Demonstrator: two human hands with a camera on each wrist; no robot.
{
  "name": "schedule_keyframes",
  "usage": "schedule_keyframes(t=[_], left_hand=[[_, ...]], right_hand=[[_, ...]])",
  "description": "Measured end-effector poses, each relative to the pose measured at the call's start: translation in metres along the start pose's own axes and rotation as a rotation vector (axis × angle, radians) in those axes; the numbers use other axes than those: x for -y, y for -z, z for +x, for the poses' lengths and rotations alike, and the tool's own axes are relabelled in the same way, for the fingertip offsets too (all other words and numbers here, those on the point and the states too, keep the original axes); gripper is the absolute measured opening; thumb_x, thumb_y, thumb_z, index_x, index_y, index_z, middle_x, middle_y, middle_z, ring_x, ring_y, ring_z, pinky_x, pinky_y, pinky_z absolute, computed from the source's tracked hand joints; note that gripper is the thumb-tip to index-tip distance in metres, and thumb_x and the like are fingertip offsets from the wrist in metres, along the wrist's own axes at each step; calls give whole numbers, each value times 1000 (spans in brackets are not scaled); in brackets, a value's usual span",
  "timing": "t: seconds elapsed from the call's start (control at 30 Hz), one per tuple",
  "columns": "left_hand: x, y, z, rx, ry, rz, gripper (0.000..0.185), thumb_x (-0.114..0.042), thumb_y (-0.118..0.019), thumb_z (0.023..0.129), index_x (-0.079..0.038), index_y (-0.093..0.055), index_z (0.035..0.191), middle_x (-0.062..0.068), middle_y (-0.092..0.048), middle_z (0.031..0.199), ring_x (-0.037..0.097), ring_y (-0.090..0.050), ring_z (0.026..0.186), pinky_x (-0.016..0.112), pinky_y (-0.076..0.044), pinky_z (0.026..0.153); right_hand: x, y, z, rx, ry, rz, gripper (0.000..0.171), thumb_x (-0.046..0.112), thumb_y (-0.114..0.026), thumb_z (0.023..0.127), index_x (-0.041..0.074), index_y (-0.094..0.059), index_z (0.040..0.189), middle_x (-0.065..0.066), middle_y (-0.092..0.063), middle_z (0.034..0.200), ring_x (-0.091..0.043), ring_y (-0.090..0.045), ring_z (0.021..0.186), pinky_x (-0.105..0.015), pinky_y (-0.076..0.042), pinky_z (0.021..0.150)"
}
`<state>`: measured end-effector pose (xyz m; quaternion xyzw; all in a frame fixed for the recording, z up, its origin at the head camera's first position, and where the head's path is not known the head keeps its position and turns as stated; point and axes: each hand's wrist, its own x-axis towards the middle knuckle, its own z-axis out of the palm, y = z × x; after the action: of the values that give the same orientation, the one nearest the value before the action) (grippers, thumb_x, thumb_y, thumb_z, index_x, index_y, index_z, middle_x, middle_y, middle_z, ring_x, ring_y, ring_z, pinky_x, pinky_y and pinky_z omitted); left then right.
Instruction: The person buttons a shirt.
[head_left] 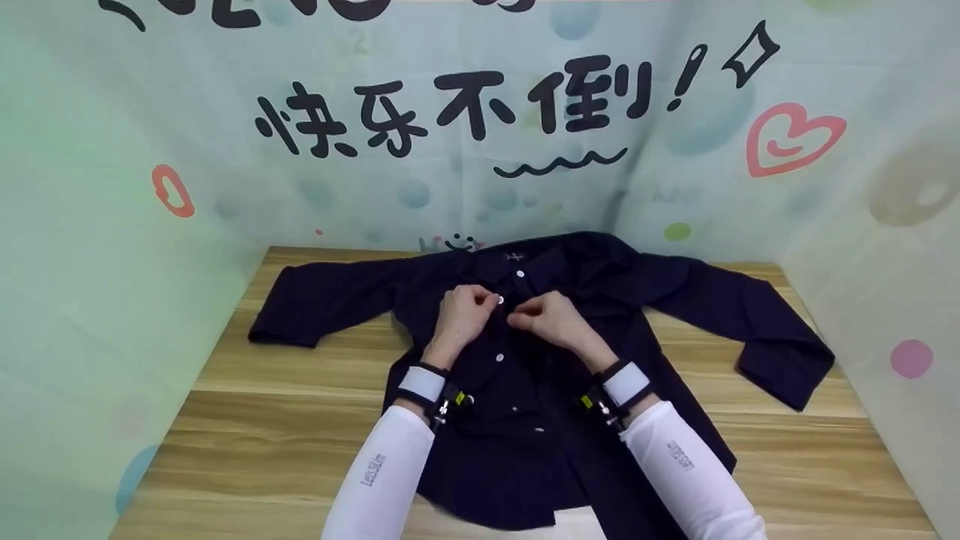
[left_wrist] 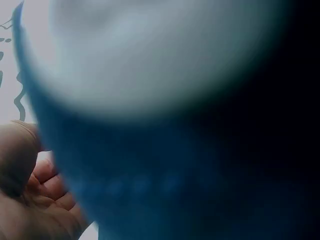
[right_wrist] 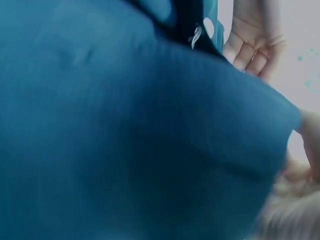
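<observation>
Where the dark shirt (head_left: pixel 525 379) reaches farthest left of the grips, one sleeve (head_left: pixel 322 300) lies stretched over the wooden table (head_left: pixel 262 420). Next comes the left hand (head_left: pixel 463 315), thumb and fingers pinched together on the shirt front, a white button (head_left: pixel 501 300) just at their tips. Above and slightly right of this pinch sits an upper button (head_left: pixel 520 274); below it, a lower button (head_left: pixel 499 358) lies exposed. The right hand (head_left: pixel 553 321) follows, just beside, its fingers and thumb clamped on the cloth. Farther right of that grip, the second sleeve (head_left: pixel 750 315) lies bent. The shirt thus lies beneath and around both hands.

I judge the buttoning to be in hand at the left fingertips. Whether the upper button is fastened I cannot tell; the lower button shows bare and the hem (head_left: pixel 502 517) stands parted below the grips, so the lower front seems left to do.

The head view half hides the right pinch; the right wrist view shows a raised panel (right_wrist: pixel 175 125) drawn out to those fingers, with a pale twisted strand (right_wrist: pixel 196 36) beyond. The left wrist view adds a blurred pale disc (left_wrist: pixel 150 55), perhaps a button near the lens.
</observation>
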<state>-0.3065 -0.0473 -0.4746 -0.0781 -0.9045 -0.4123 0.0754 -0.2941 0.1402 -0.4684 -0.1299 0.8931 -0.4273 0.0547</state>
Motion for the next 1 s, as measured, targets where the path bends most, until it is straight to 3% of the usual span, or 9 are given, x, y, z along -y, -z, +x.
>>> schedule_keyframes(t=[0.07, 0.13, 0.23, 0.3, 0.4, 0.57, 0.83, 0.93, 1.0], left_hand=[[0, 1, 0, 1, -5, 16, 17, -23, -70, 96, -10, -81, 95, 4, -77, 94, 26, -72, 88, 41, -54, 82], [0, 2, -1, 9, -5, 26, 17, -23, -70, 96, -10, -81, 95, 4, -77, 94, 25, -71, 87, 40, -54, 82], [0, 2, -1, 23, 4, 30, 17, -23, -70, 96, -10, -81, 96, 4, -77, 95, 24, -71, 86, 40, -54, 81], [1, 1, -1, 26, 6, 30, 17, -23, -70, 96, -9, -81, 97, 5, -77, 95, 24, -71, 85, 39, -55, 81], [1, 1, -2, 28, 7, 35, 17, -22, -70, 96, -8, -81, 98, 6, -77, 95, 25, -71, 86, 39, -55, 81], [3, 1, -2, 17, 11, 57, 17, -21, -70, 95, -7, -81, 97, 7, -77, 95, 26, -72, 87, 40, -55, 82], [6, 4, -3, 5, 28, 97, 17, -22, -70, 95, -8, -80, 95, 7, -77, 96, 27, -72, 87, 40, -55, 82], [5, 3, -3, 7, 31, 100, 17, -22, -70, 96, -8, -81, 95, 7, -77, 95, 26, -71, 86, 40, -55, 82], [5, 1, -3, 7, 31, 96, 17, -22, -71, 95, -9, -81, 95, 6, -77, 95, 26, -72, 86, 40, -55, 82]], right_hand=[[2, 3, -8, 20, 95, -229, 34, 31, -80, 88, 4, -80, 108, -9, -77, 101, -24, -72, 89, -39, -57, 82], [3, 5, -17, 66, 162, -388, 33, 33, -83, 84, 7, -81, 104, -9, -78, 98, -28, -73, 87, -44, -57, 80], [3, 7, -27, 116, 257, -570, 19, 27, -87, 79, 10, -80, 85, -7, -75, 79, -29, -70, 72, -47, -56, 68], [3, 8, -33, 104, 300, -638, 15, 18, -87, 76, 11, -75, 71, -7, -70, 69, -29, -66, 64, -47, -55, 62], [1, 14, -39, 45, 335, -695, 19, 6, -83, 75, 11, -69, 62, -9, -67, 65, -32, -65, 60, -49, -54, 57], [-6, 38, -48, -24, 323, -711, 14, 4, -78, 78, 11, -72, 67, -12, -70, 71, -38, -68, 65, -52, -54, 58], [-26, 80, -50, -129, 195, -790, 35, -9, -65, 74, 10, -47, 52, -19, -61, 60, -45, -63, 58, -58, -52, 51], [-31, 83, -47, -115, 162, -791, 32, -9, -65, 75, 9, -50, 53, -20, -62, 63, -45, -63, 60, -58, -53, 53], [-28, 82, -47, -70, 148, -778, 33, -4, -74, 73, 8, -51, 53, -19, -62, 63, -44, -64, 62, -57, -54, 55]])
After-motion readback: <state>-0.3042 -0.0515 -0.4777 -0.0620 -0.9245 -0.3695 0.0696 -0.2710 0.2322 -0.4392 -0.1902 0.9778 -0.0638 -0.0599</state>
